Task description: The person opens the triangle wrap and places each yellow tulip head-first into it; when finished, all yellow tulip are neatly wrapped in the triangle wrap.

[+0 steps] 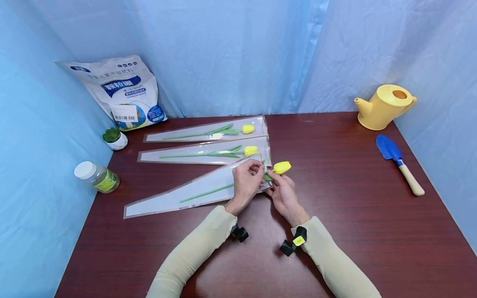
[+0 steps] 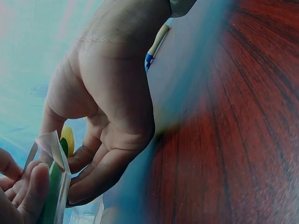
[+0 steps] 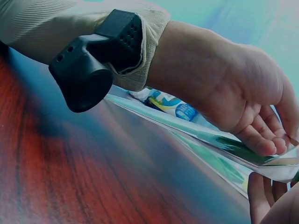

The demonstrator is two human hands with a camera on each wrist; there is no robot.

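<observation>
A yellow artificial tulip (image 1: 282,167) lies in a clear flower sleeve (image 1: 160,205) with a white backing, its bloom and some leaf at the wide mouth. My left hand (image 1: 247,181) pinches the sleeve's film at that mouth, thumb and fingers beside a green leaf (image 2: 51,193). Just below the bloom, my right hand (image 1: 286,198) grips the mouth edge, with fingers on the underside in the right wrist view. Two more sleeves, the farther sleeve (image 1: 152,137) and the nearer sleeve (image 1: 149,156), lie behind, each with a yellow tulip inside.
At the back left stand a white fertilizer bag (image 1: 123,91), a small potted succulent (image 1: 116,140) and a white-capped jar (image 1: 97,178). A yellow watering can (image 1: 384,107) and a blue trowel (image 1: 398,163) with a wooden handle are on the right. Blue curtains (image 1: 238,54) surround the table (image 1: 354,198).
</observation>
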